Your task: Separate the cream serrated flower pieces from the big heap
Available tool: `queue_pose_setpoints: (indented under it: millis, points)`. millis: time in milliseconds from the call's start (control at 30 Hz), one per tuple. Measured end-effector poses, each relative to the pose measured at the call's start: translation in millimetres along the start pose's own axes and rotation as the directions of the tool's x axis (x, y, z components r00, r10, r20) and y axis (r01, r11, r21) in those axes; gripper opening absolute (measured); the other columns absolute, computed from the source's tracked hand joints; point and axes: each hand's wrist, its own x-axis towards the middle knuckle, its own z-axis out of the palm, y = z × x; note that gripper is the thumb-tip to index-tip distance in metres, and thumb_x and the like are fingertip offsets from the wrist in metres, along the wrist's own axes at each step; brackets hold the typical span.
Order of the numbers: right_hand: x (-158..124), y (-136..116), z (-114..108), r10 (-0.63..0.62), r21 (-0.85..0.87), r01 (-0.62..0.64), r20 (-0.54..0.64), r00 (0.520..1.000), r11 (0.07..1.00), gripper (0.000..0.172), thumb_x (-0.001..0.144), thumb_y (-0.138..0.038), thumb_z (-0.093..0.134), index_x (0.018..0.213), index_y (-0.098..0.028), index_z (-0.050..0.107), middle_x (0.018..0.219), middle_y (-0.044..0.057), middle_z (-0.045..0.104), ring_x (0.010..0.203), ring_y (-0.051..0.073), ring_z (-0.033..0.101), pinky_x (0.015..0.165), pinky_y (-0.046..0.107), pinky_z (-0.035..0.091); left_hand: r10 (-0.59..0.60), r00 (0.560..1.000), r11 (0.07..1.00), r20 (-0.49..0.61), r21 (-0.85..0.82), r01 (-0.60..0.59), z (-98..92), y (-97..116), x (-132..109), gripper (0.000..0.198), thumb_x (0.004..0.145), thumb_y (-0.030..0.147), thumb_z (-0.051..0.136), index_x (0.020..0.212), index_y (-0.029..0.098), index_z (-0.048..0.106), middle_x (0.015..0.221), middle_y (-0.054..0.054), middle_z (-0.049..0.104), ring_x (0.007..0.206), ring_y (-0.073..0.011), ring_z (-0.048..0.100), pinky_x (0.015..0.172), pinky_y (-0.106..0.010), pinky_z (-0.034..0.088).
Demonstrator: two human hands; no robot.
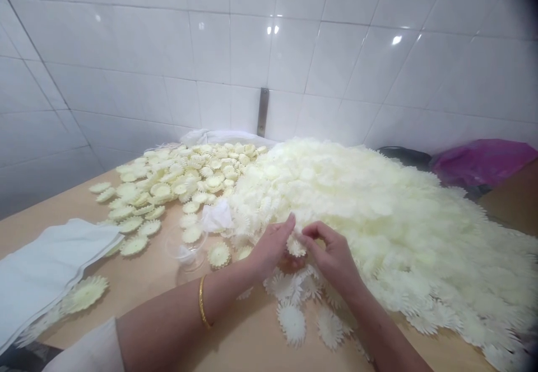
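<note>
My left hand (273, 244) is closed around a pale cream, flower-shaped piece (296, 246) with a notched rim. The fingers of my right hand (330, 251) pinch together at the upper edge of that piece; whether they grip the piece itself or something small is hard to make out. Below both hands, several loose flower cutouts (291, 322) lie on the table. Near my left forearm sits a thicker round stack of petals (219, 255). A gold bangle (202, 303) circles my left wrist.
A large heap of thin cream flower cutouts (357, 193) spreads behind and to the right. Stacked flower discs (185, 176) pile at back left. A clear plastic cup (170, 246), crumpled white tissue (217, 215), white sheets (50, 271) and a purple bag (483, 162) surround them. A tiled wall (147, 36) stands behind.
</note>
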Motion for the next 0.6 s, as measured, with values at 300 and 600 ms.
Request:
queue_pose_setpoints:
  millis: [300, 600]
  points:
    - [2.0, 9.7, -1.5, 0.134, 0.103, -0.131, -0.025, 0.991, 0.986, 0.022, 0.08, -0.033, 0.046, 0.065, -0.018, 0.046, 0.058, -0.003, 0.043, 0.053, 0.01, 0.041, 0.046, 0.02, 0.036, -0.051, 0.998, 0.989, 0.036, -0.14, 0.056, 0.2, -3.6, 3.9, 0.018, 0.062, 0.013, 0.055, 0.074, 0.018, 0.042, 0.054, 0.0, 0.054, 0.054, -0.0195, 0.063, 0.051, -0.026, 0.045]
    - [2.3, 4.3, -1.9, 0.004, -0.047, -0.002, 0.039, 0.999, 0.999, 0.021, 0.073, -0.035, 0.058, 0.084, -0.017, 0.057, 0.078, 0.003, 0.06, 0.073, 0.017, 0.055, 0.065, 0.026, 0.043, 0.085, 0.995, 0.996, -0.046, -0.009, -0.085, 0.5, -6.9, 2.2, 0.02, 0.062, 0.018, 0.063, 0.066, 0.017, 0.044, 0.045, 0.002, 0.054, 0.041, -0.0118, 0.053, 0.044, -0.023, 0.043]
